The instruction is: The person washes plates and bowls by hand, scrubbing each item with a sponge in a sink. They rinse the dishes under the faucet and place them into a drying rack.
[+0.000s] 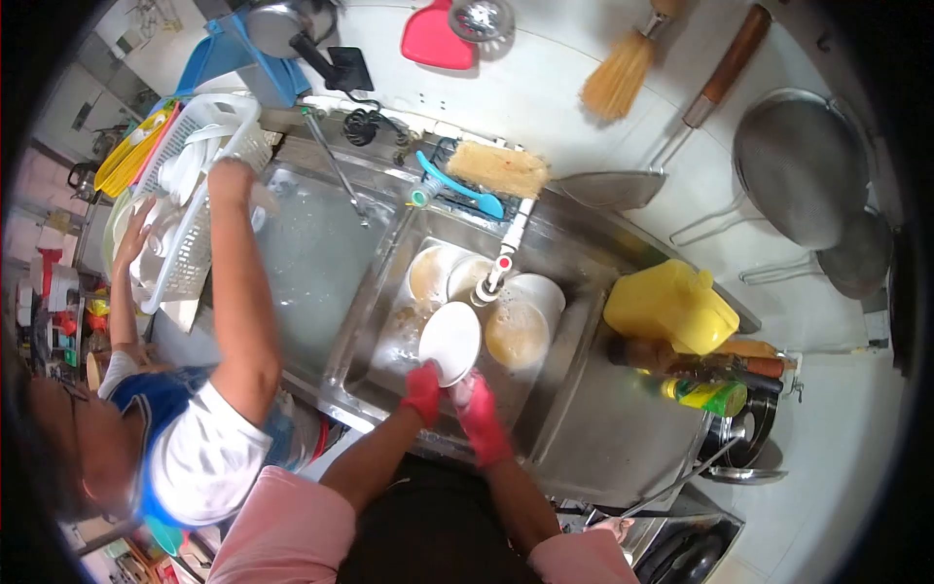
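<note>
Steel sink (362,311); tap (496,275) overhanging dishes (518,333); left hand (422,392), right hand (477,409): fingers closed on bowl (450,343)

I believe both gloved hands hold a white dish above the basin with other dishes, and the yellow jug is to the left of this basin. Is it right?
Not quite: the head view shows the yellow jug to the right of the basin. The gloved left hand and right hand do hold a white dish above it.
</note>
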`<state>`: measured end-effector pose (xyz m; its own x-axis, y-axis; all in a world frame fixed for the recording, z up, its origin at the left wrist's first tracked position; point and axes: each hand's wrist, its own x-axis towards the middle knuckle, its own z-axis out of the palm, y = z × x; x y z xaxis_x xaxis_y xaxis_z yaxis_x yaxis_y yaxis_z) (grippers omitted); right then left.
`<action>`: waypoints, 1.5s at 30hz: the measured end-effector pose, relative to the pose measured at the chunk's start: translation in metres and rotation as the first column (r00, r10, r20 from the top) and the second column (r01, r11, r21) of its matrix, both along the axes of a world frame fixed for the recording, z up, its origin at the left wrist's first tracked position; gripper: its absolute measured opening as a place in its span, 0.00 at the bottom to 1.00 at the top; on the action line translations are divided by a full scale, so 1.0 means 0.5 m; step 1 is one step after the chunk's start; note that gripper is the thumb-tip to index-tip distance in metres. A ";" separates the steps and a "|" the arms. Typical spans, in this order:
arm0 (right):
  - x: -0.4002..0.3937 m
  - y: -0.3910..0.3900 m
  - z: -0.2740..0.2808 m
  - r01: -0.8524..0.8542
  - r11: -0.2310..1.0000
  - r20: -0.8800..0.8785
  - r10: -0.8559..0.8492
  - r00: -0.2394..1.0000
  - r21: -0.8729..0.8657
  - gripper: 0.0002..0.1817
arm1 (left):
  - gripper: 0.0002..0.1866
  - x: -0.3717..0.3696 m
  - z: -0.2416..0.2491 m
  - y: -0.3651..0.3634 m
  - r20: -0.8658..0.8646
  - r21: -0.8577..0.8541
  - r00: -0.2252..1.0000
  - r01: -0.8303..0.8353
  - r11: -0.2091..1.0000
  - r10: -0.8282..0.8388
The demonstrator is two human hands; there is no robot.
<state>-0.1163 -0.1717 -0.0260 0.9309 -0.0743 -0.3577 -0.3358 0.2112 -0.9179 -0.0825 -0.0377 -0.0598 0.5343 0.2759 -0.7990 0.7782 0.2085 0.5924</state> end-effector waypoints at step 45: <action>-0.078 -0.174 -0.002 0.472 0.805 -0.555 -0.223 0.801 0.359 0.25 | 0.15 0.147 -0.298 0.081 -0.097 0.863 0.725 0.402 0.305 -0.682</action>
